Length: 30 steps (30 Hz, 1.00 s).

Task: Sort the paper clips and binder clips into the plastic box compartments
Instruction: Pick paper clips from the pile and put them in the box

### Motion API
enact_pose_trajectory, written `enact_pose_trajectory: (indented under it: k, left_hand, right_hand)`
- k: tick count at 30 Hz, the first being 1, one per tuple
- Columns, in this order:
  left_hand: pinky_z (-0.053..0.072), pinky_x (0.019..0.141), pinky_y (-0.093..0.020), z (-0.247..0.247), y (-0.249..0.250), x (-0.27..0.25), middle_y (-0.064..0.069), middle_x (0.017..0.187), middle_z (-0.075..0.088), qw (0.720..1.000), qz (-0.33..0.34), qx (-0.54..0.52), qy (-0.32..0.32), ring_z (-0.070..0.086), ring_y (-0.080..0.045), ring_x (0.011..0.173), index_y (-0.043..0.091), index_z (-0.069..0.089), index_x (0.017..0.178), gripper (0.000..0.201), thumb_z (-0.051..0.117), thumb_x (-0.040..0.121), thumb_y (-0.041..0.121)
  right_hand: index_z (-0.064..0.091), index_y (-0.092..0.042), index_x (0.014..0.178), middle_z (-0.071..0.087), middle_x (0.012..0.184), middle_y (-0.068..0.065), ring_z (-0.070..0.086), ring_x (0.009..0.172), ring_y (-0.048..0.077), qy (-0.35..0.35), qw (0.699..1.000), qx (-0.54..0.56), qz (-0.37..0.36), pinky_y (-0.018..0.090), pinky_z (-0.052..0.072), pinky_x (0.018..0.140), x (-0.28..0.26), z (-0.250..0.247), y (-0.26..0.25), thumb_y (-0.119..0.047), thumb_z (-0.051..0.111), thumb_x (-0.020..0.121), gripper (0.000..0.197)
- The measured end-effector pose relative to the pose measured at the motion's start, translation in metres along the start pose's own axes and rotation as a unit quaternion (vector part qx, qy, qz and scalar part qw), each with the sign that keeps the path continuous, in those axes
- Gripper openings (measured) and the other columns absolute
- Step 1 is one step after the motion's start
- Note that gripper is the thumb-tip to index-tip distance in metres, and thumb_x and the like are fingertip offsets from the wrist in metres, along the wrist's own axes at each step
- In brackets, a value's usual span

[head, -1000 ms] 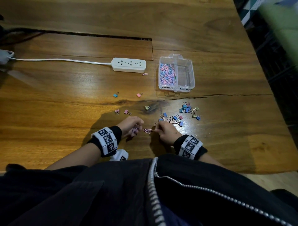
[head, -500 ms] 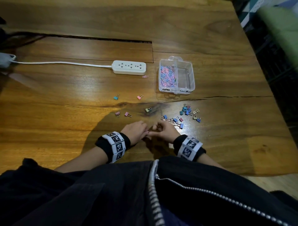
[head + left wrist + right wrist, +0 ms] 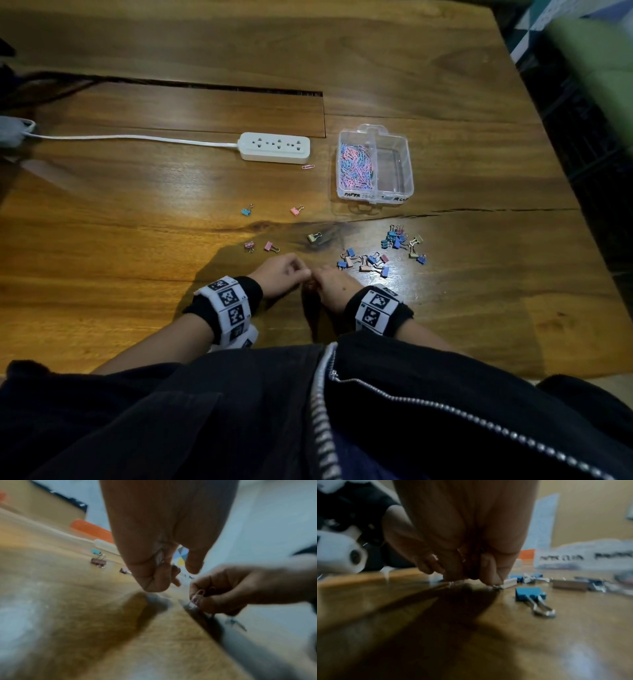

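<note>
Head view: both hands are at the near centre of the desk (image 3: 102, 240), knuckles up and fingertips meeting. The left hand (image 3: 279, 274) has its fingers curled toward the palm; the left wrist view shows them bent inward, and whether they hold anything cannot be told. The right hand (image 3: 334, 286) has its fingers closed in a pinch on a pink paper clip (image 3: 199, 593), held just above the desk surface; the left wrist view shows the wire loop between thumb and forefinger. Each wrist carries a black band with white coded markers.

The plastic box (image 3: 407, 171) stands far right of the hands, with two compartments. Its left compartment holds a heap of pink and blue paper clips (image 3: 354, 164), too many to count. Its right compartment shows nothing inside.

One loose paper clip (image 3: 308, 167) lies near the right end of the power strip (image 3: 275, 147). Five single binder clips lie left of and beyond the hands: one blue binder clip (image 3: 246, 211), one pink binder clip (image 3: 295, 210), one green binder clip (image 3: 313, 237) and two pink binder clips (image 3: 260, 246). To the right of the hands, two clusters of binder clips (image 3: 383, 251) lie on the desk; the exact count cannot be told.
</note>
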<state>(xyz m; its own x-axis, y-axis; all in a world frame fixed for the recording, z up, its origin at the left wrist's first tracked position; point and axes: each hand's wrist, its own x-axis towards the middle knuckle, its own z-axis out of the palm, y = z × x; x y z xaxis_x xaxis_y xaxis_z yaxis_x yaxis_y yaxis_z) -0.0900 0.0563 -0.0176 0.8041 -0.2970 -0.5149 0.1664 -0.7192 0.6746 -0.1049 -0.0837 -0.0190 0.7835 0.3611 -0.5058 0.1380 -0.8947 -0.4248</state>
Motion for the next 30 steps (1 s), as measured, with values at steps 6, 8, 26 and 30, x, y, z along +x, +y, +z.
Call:
enact_pose_trajectory:
  k: [6,8,26,30]
  left_hand:
    - [0.047,0.047,-0.018,-0.013,0.004,0.000,-0.007,0.073,0.054,0.880,-0.133,-0.450,-0.078,0.052,-0.014,0.061,0.006,0.055,0.085,0.025,0.036,0.097,0.017]
    - [0.052,0.052,-0.020,-0.010,0.008,0.001,-0.011,0.080,0.057,0.845,-0.150,-0.502,-0.108,0.057,-0.018,0.069,0.002,0.054,0.089,0.025,0.038,0.097,0.019]
    - [0.034,0.053,-0.023,0.018,0.014,0.020,0.001,0.061,0.042,0.994,-0.057,0.090,-0.012,0.040,-0.012,0.054,0.009,0.057,0.070,0.028,0.046,0.093,0.021]
    - [0.039,0.044,-0.018,-0.012,0.038,0.033,-0.003,0.065,0.050,0.951,-0.112,-0.288,0.009,0.047,-0.010,0.048,0.010,0.050,0.071,0.019,0.047,0.090,0.009]
  right_hand:
    - [0.049,-0.018,0.066,0.050,0.066,-0.003,0.048,0.057,0.002,0.080,0.904,0.420,0.025,0.009,0.038,0.050,-0.011,-0.017,0.010,-0.010,0.059,0.085,0.023]
    - [0.053,-0.018,0.066,0.053,0.067,-0.001,0.049,0.060,0.008,0.086,0.904,0.419,-0.004,0.016,0.040,0.054,-0.011,-0.022,0.011,-0.010,0.063,0.083,0.021]
    - [0.053,-0.012,0.081,0.045,0.066,0.001,0.035,0.051,0.008,0.087,0.802,0.575,0.137,0.012,0.030,0.036,-0.018,-0.045,0.061,0.000,0.038,0.094,0.023]
    - [0.050,-0.010,0.076,0.044,0.063,0.003,0.039,0.040,0.006,0.089,0.773,0.608,0.159,0.014,0.030,0.032,-0.007,-0.072,0.064,-0.005,0.041,0.092,0.019]
